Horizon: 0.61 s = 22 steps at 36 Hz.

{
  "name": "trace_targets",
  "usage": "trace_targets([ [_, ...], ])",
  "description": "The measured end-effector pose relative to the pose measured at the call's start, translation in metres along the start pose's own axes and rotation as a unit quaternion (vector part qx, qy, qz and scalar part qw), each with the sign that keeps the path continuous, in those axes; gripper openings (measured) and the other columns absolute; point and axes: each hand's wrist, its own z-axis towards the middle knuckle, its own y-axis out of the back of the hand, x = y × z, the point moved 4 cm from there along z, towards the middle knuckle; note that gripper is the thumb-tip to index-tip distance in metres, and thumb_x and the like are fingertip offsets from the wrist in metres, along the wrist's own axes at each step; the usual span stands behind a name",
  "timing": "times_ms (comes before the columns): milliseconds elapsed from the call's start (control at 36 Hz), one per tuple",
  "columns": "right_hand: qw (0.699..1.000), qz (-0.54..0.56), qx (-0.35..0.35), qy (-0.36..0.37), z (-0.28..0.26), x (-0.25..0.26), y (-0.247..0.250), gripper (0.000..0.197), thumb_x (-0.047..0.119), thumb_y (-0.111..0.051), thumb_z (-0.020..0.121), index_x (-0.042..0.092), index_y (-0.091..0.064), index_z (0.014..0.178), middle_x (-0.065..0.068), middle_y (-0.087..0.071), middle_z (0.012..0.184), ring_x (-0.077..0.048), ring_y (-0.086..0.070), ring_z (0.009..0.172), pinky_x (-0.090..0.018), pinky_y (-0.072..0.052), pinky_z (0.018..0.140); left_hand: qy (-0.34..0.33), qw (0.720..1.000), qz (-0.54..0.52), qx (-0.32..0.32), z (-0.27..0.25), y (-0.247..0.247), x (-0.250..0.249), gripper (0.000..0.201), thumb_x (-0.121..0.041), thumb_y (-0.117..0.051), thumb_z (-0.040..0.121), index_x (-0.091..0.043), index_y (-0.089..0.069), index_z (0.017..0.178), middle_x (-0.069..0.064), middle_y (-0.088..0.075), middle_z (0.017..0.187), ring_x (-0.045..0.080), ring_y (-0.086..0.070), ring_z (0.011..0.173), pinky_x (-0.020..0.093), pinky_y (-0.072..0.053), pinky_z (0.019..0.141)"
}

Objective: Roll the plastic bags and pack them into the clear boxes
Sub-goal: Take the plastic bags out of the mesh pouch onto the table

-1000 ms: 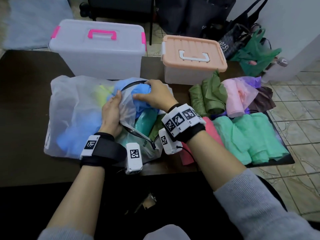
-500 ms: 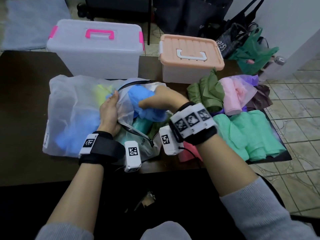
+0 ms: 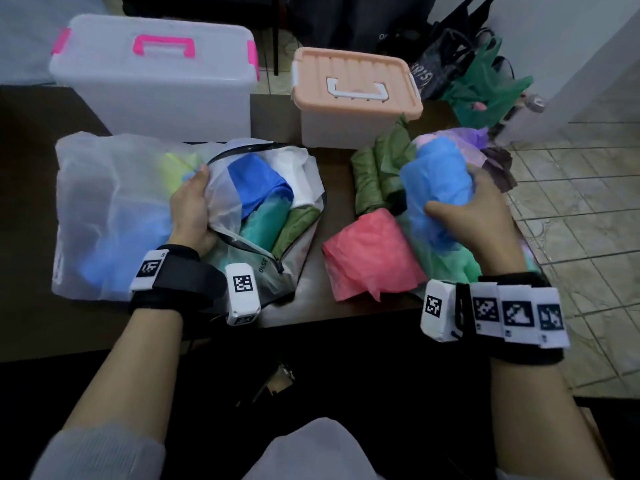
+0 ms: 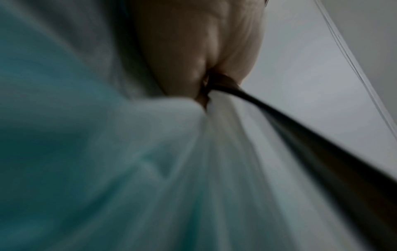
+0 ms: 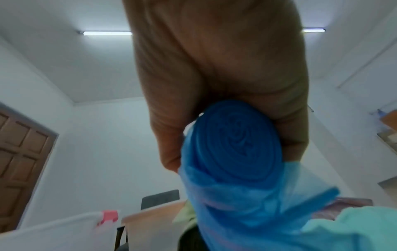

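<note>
The right hand [image 3: 479, 216] grips a light blue roll of bags [image 3: 436, 188] above the loose pile; the left hand [image 3: 190, 211] pinches the zip pouch [image 3: 242, 216] rim. Sorting stage, I judge: next, set the roll down and open a clear box [image 3: 349, 123].

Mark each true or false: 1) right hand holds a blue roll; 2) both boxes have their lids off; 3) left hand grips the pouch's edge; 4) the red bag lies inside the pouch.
1) True: the right hand grips the blue roll.
2) False: the pink-handled box and the peach-lidded box are both lidded.
3) True: the left hand holds the pouch at its zipped opening.
4) False: the red bag lies on the table, right of the pouch.
</note>
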Motion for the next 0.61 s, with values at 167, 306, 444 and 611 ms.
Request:
trace_targets([
  [167, 0.997, -0.074, -0.015, 0.01, -0.022, -0.02, -0.011, 0.066, 0.013, -0.069, 0.076, 0.017, -0.041, 0.136, -0.014, -0.057, 0.123, -0.033, -0.053, 0.109, -0.022, -0.03, 0.073, -0.008, 1.0, 0.001, -0.007, 0.003, 0.001, 0.003, 0.019, -0.024, -0.053, 0.096, -0.012, -0.064, 0.086, 0.002, -0.071, 0.079, 0.023, -0.065, 0.084, 0.048, -0.05, 0.094],
  [306, 0.993, -0.116, 0.029, -0.019, -0.027, -0.031, -0.04, 0.068, 0.015, -0.066, 0.077, 0.011, -0.035, 0.138, -0.024, -0.056, 0.119, -0.041, -0.051, 0.111, -0.039, -0.037, 0.089, -0.009, 1.0, 0.007, -0.005, 0.003, 0.001, 0.002, 0.02, -0.024, -0.053, 0.096, -0.011, -0.063, 0.085, 0.004, -0.071, 0.08, 0.024, -0.065, 0.084, 0.049, -0.05, 0.094],
  [444, 0.978, -0.206, 0.018, -0.036, -0.03, -0.035, -0.052, 0.071, 0.027, -0.061, 0.079, 0.022, -0.03, 0.143, -0.014, -0.029, 0.14, -0.035, -0.026, 0.128, -0.044, -0.028, 0.103, 0.001, 1.0, 0.005, -0.01, 0.003, 0.002, 0.002, 0.019, -0.025, -0.055, 0.095, -0.01, -0.064, 0.088, 0.012, -0.068, 0.097, 0.03, -0.064, 0.098, 0.053, -0.048, 0.095],
  [611, 0.979, -0.197, 0.039, 0.015, -0.031, -0.021, -0.051, 0.08, 0.037, -0.058, 0.086, 0.025, -0.01, 0.15, -0.011, -0.003, 0.155, -0.028, -0.001, 0.143, -0.049, -0.008, 0.113, 0.005, 1.0, -0.007, -0.017, 0.001, 0.003, 0.001, 0.016, -0.024, -0.057, 0.094, -0.009, -0.063, 0.094, 0.02, -0.063, 0.113, 0.035, -0.06, 0.109, 0.055, -0.046, 0.096],
])
